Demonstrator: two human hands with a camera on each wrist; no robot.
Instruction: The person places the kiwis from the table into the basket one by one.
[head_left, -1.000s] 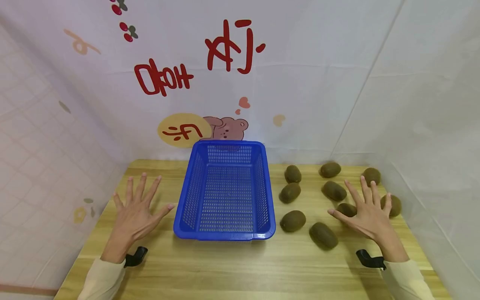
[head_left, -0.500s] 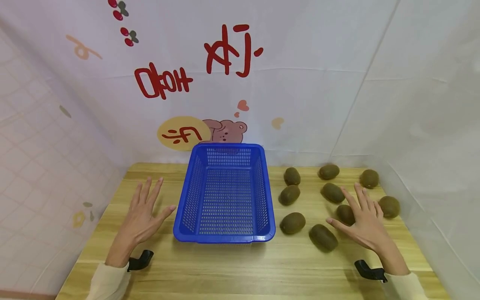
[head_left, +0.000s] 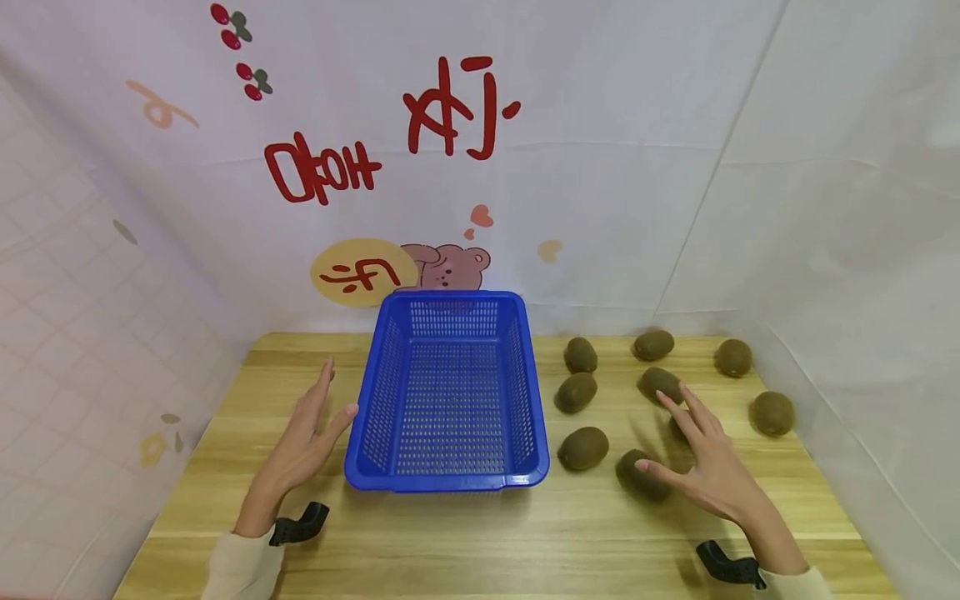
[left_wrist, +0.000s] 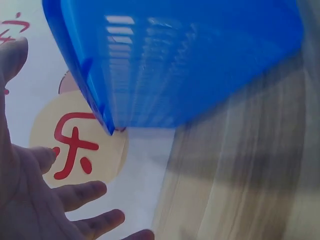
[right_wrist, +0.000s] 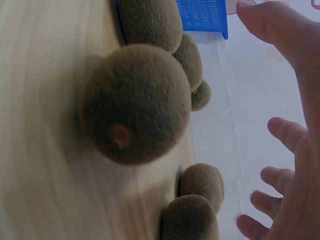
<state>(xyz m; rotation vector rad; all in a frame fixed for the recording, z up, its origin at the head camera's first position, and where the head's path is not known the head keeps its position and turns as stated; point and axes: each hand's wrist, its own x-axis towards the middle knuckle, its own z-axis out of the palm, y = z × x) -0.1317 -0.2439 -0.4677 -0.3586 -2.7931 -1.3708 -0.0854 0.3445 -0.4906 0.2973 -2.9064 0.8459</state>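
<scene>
A blue plastic basket (head_left: 448,482) with perforated walls stands on the table, nothing inside it. Just left of it is my left hand (head_left: 298,446), fingers extended, the thumb tip close to the rim; the left wrist view shows the basket's outer wall (left_wrist: 190,65) beside the spread fingers. My right hand (head_left: 712,467) hovers over the kiwis on the right, thumb and fingers apart with nothing between them. Its thumb overlaps a front kiwi (head_left: 637,477) in the head view, and its fingers partly cover another kiwi (head_left: 678,429). In the right wrist view that hand is above a large near kiwi (right_wrist: 137,105).
Several more kiwis lie loose right of the basket, among them a kiwi (head_left: 583,448) near its front corner and a kiwi (head_left: 772,413) by the right wall. A printed white cloth (head_left: 600,167) hangs behind the wooden table (head_left: 450,550) and along both sides.
My left hand has turned edge-on and come closer to the basket. My right hand has shifted left and toward the front kiwis, its spread fingers drawing nearer together. The head view has tilted slightly.
</scene>
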